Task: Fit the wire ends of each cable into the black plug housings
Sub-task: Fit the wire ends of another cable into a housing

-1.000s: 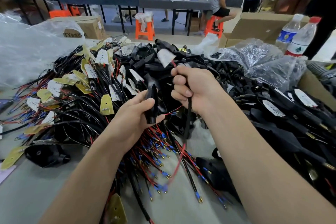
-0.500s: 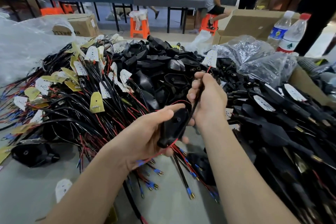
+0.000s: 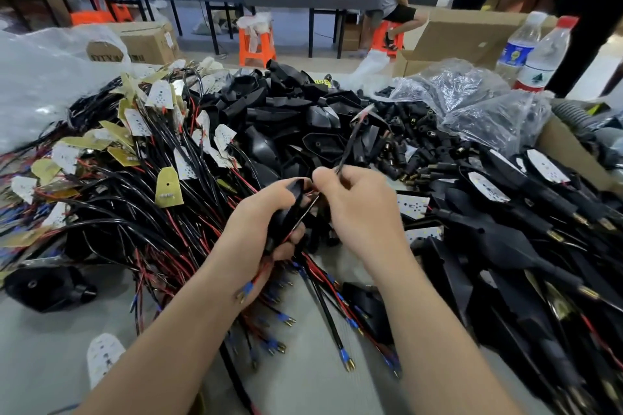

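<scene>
Black plug housings (image 3: pixel 296 118) heaped at twelve o'clock, red-and-black cables (image 3: pixel 135 212) at nine, blue-sleeved brass wire ends (image 3: pixel 344 355) at six, white dotted boards (image 3: pixel 158 94), orange stool (image 3: pixel 256 44) beyond, grey surface (image 3: pixel 50 347) underneath.

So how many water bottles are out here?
2: a blue-label bottle and a red-cap bottle beside it, both far right behind the plastic bags; more could be hidden.

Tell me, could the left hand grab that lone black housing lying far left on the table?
Probably not right now: the left hand grips a plug housing, so its fingers are full. The lone housing lies uncovered.
</scene>
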The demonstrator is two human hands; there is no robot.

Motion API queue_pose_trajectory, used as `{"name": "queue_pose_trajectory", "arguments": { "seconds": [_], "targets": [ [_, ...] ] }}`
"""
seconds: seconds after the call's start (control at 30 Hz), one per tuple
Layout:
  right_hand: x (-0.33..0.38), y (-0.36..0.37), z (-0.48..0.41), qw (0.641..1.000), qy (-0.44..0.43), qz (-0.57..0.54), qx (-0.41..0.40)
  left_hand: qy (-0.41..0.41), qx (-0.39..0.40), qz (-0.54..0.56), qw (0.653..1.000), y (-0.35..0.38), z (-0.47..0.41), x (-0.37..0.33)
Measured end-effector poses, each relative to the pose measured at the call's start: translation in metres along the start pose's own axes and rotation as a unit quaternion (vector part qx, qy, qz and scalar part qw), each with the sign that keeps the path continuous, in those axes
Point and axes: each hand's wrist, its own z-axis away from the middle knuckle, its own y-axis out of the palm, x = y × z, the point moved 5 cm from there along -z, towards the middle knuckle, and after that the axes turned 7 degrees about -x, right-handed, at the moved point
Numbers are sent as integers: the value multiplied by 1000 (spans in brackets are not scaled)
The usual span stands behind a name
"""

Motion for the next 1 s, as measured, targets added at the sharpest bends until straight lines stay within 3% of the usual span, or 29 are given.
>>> {"name": "queue_pose_trajectory", "arguments": {
  "seconds": [0.07,0.13,0.17,0.23,0.33,0.43,0.5,0.57,0.63,0.77,1.0],
  "targets": [
    [2,-13,-4,996,-35,46,-73,-36,9,4,999,8,4,-1],
    [-1,-19,-10,995,-30,28,-89,-81,25,-146,986,19,-8,3],
    [-3,-19,-13,996,-20,11,-81,-95,50,-172,979,18,-12,11],
    [-11,-19,-15,997,18,-36,-71,-98,45,-114,988,17,-19,14],
    [-23,-24,-18,989,60,-75,-114,-109,34,-192,975,18,-22,13],
    [-27,-22,-16,970,105,-186,-119,-96,38,-121,987,19,-1,-3],
    [-21,-9,-11,950,138,-277,-39,-82,58,-91,991,17,11,-9],
    [-15,5,-3,962,117,-237,70,-47,64,-38,996,14,19,-8],
    [-12,11,2,967,95,-200,123,-18,58,-31,998,7,25,-5],
    [-11,0,-4,982,65,-172,50,-12,59,1,998,7,21,-4],
    [-12,-17,-12,957,53,-284,-12,7,-32,89,995,-2,11,-1]
  ]
}}
